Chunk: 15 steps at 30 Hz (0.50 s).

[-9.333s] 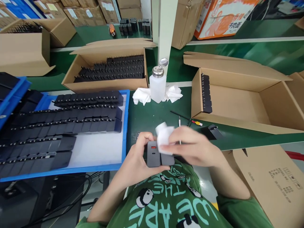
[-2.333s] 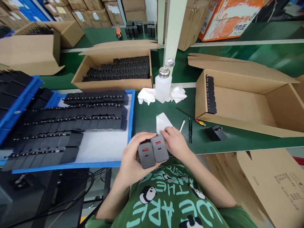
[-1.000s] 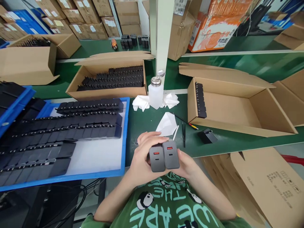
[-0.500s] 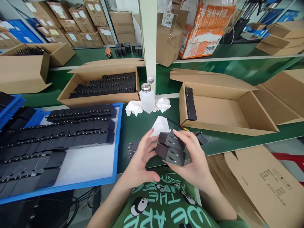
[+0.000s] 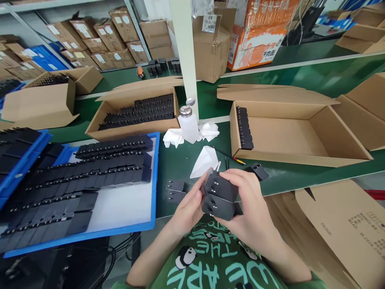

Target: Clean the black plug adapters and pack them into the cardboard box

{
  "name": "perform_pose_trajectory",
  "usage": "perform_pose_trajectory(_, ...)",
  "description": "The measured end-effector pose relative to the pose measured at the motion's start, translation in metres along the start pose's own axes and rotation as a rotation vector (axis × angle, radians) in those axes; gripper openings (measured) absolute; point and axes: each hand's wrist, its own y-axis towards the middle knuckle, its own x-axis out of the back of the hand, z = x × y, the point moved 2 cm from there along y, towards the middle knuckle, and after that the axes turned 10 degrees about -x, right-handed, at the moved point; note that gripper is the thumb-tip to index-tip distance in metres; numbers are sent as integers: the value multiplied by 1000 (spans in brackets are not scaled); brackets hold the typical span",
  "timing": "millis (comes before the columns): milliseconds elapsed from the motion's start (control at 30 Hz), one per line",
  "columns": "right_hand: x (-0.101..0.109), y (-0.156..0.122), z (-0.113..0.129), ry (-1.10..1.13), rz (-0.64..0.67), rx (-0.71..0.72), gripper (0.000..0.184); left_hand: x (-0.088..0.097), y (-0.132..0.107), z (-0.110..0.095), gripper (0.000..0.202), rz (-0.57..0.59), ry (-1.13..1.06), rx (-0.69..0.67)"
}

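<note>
Together, left hand (image 5: 189,209) and right hand (image 5: 252,200) curl around two wall chargers (image 5: 223,189); uneven pressure could drop one.

Adapters (image 5: 221,190) look like matt black plastic, pins (image 5: 214,184) shiny metal. Clocking from those: cloudy plastic bottle (image 5: 189,129) at 11, glossy metal cap (image 5: 185,111); matt cardboard box (image 5: 297,158) at 2; smooth blue plastic tray (image 5: 155,180) at 9.

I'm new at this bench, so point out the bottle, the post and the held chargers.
Bottle (image 5: 189,128), head view: its white body.
Post (image 5: 184,52), head view: its pale shaft.
Held chargers (image 5: 224,188), head view: the upper one's dark casing.
</note>
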Motion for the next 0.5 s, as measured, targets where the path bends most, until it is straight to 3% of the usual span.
perform_pose_trajectory(333, 1, -3, 5, -32, -50, 89, 57, -8, 4, -8, 54, 55, 59, -65)
perform_pose_trajectory(400, 1, -4, 5, -38, -59, 110, 58, -8, 4, -8, 70, 75, 78, -101)
perform_pose_trajectory(500, -3, -4, 7, -19, -43, 133, 61, -4, 5, 0, 111, 93, 115, -196)
